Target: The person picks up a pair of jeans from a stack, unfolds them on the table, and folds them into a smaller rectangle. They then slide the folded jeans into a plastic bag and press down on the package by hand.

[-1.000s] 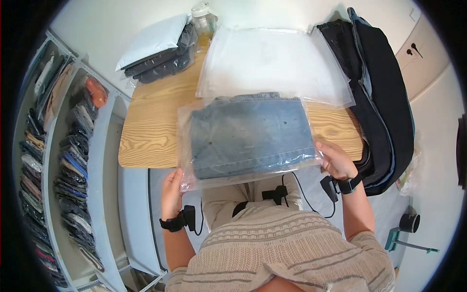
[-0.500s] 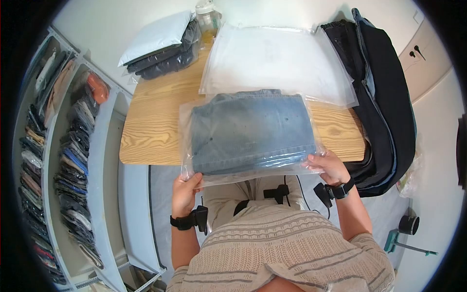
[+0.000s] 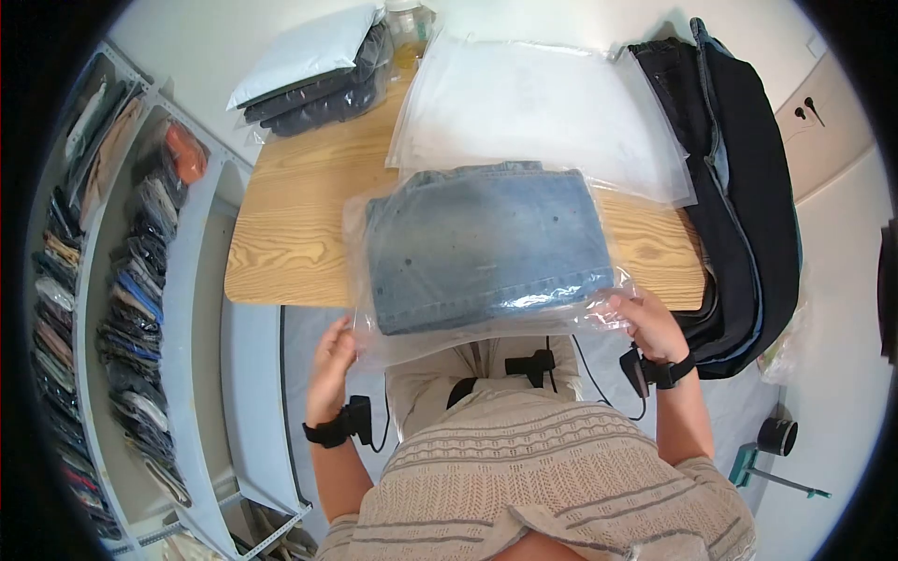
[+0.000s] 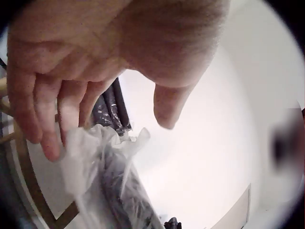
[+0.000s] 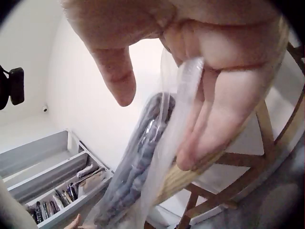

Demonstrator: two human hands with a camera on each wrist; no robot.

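Observation:
Folded blue jeans (image 3: 486, 248) lie inside a clear plastic bag (image 3: 402, 348) at the table's front edge, the bag's near side overhanging. The left hand (image 3: 331, 366) is at the bag's near left corner; in the left wrist view that hand (image 4: 109, 57) has its thumb apart and fingers extended beside the bag's edge (image 4: 86, 162). At the near right corner is the right hand (image 3: 655, 325). The right wrist view shows the bag's edge (image 5: 167, 143) against the fingers of the right hand (image 5: 200, 62), the thumb standing away from it.
Flat clear bags (image 3: 543, 112) lie at the back of the wooden table (image 3: 281, 234). Packed garments (image 3: 327, 103) and a jar (image 3: 408, 33) stand back left. Dark trousers (image 3: 758, 206) hang over the right side. Shelves (image 3: 178, 374) with bagged clothes are on the left.
The left hand first moved inward along the bag's near edge, then back outward, its fingers loosening. The right hand shifted in and slightly back out. The jeans sit slightly higher in view.

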